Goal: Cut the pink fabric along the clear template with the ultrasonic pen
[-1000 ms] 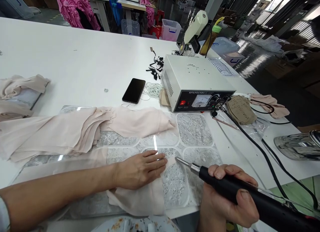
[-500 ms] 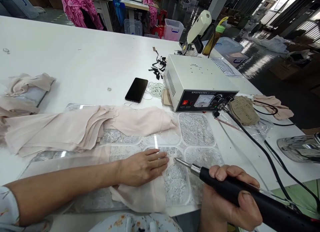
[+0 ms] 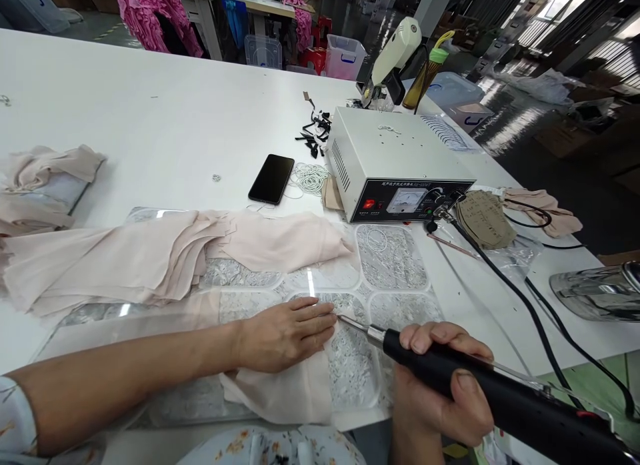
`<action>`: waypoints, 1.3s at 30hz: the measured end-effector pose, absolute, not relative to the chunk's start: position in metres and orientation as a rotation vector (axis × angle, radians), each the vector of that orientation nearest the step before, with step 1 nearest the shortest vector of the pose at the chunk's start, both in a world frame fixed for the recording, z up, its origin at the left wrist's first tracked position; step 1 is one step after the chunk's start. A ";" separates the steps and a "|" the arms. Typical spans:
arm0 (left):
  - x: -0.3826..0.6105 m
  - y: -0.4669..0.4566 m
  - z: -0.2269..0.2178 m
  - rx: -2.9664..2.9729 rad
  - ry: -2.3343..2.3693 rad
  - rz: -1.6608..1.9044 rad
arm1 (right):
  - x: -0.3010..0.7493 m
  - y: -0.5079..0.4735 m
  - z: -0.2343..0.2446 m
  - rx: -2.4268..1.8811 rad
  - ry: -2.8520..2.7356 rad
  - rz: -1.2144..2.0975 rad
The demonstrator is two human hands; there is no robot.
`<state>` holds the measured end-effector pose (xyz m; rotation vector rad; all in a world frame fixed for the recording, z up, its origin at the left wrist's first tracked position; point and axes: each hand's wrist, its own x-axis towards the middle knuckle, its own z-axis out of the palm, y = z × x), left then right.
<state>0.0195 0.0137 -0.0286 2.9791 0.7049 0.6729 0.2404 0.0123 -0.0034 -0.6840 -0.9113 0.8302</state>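
Observation:
My left hand (image 3: 290,335) lies flat, fingers stretched out, pressing a pale pink fabric piece (image 3: 300,391) onto a clear mat (image 3: 350,378) with a marbled grey pattern. In my right hand (image 3: 445,385) is a black corded ultrasonic handpiece (image 3: 420,365), fingers wrapped around its thick barrel. Its pointed metal tip (image 3: 353,323) reaches the fabric edge just beside my left fingertips; whether it touches the cloth I cannot tell. Beyond my hands, more pale pink fabric pieces (image 3: 145,255) lie layered across the mat. Part of the cloth is hidden under my left hand and forearm.
A grey control box (image 3: 400,158) with a meter stands behind, its cable (image 3: 500,285) running right. Around it are a phone (image 3: 271,179), a coil of thin cord (image 3: 310,179), black scraps (image 3: 316,131) and a glass jar (image 3: 595,291). Folded fabric (image 3: 50,178) sits left.
My right hand has moved left with the handpiece, bringing its tip up to my left fingertips. My left hand stays in place on the fabric.

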 end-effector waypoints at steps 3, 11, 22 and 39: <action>0.020 0.013 -0.028 2.980 0.701 0.649 | 0.240 0.012 -0.003 -0.696 -0.922 0.828; 0.019 0.014 -0.027 2.993 0.707 0.633 | 0.243 0.012 0.000 -0.700 -0.883 0.837; 0.019 0.013 -0.028 2.977 0.705 0.617 | 0.247 0.004 0.001 -0.754 -0.893 0.820; 0.017 0.016 -0.024 2.953 0.653 0.655 | 0.254 0.010 0.003 -0.727 -0.863 0.780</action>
